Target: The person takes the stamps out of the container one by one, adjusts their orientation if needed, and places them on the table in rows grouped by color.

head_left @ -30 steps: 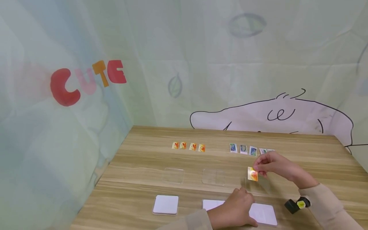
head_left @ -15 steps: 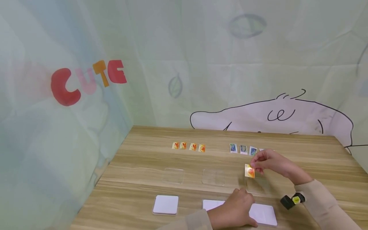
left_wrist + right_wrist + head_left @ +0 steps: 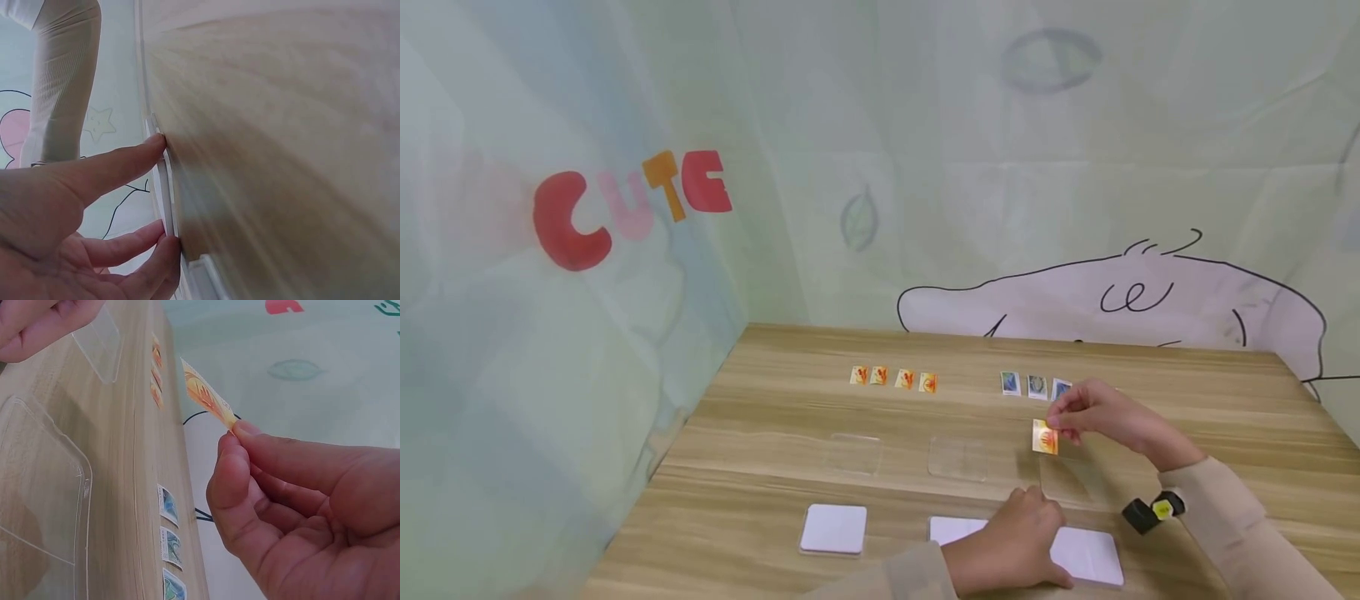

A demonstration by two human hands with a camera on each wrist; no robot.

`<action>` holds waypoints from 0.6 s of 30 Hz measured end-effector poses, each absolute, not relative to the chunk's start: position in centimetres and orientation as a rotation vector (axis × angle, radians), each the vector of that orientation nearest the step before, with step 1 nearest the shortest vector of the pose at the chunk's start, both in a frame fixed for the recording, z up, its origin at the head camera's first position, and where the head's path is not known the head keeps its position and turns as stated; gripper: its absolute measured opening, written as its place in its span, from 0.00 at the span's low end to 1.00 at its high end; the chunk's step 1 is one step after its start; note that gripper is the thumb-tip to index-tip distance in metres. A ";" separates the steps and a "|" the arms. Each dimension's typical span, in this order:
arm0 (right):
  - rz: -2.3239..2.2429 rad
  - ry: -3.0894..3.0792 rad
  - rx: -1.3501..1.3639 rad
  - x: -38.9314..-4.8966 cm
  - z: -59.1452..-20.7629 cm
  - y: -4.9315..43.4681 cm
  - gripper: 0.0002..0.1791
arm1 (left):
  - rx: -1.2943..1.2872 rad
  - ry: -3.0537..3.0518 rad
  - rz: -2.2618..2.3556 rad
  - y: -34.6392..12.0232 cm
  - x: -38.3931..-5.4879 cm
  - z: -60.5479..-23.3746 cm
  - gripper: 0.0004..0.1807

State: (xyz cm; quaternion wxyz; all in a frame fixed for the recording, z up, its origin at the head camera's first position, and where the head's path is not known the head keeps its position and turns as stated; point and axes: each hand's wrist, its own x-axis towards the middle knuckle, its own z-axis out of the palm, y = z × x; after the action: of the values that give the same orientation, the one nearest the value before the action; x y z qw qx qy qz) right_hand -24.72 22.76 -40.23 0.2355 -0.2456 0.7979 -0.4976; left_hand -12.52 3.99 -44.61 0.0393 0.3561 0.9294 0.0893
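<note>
My right hand [image 3: 1101, 417] pinches a small orange-and-yellow stamp [image 3: 1044, 437] at its corner between thumb and fingertips. The right wrist view shows the stamp [image 3: 207, 397] raised off the table, picture side visible. Below it lies a faint clear plastic lid [image 3: 84, 487]. My left hand [image 3: 1011, 537] spans a flat clear case with a white insert [image 3: 1086, 557], its thumb at the near edge and its fingers at the far side. In the left wrist view, thumb and fingertips meet the edges of this white case [image 3: 164, 187]; the palm side faces the camera.
Several orange stamps [image 3: 905, 380] lie in a row at the back left, and blue-green stamps [image 3: 1037, 387] at the back right, partly behind my right hand. Two clear lids [image 3: 855, 455] lie mid-table. A white-filled case [image 3: 833, 529] sits front left, another [image 3: 953, 528] beside my left hand.
My right hand has moved a little left and away from me with the orange stamp, covering more of the blue-green row. My left hand has stayed in place.
</note>
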 end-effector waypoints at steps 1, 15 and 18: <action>-1.363 2.191 -0.676 -24.8 -40.2 22.7 0.10 | 1.093 2.850 0.269 4.0 -12.5 -44.6 0.23; -1.391 2.154 -0.654 -25.6 -40.1 21.7 0.10 | 1.100 2.850 0.253 4.1 -12.6 -44.6 0.23; -1.381 2.158 -0.652 -25.7 -40.1 21.5 0.10 | 1.087 2.853 0.247 4.1 -12.5 -44.5 0.23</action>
State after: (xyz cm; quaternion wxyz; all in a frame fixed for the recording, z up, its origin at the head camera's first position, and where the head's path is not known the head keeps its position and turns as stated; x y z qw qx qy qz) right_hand -25.74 21.49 -40.09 0.2464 -0.2390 0.7912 -0.5061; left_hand -12.52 4.06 -44.54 0.0392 0.3546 0.9307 0.0807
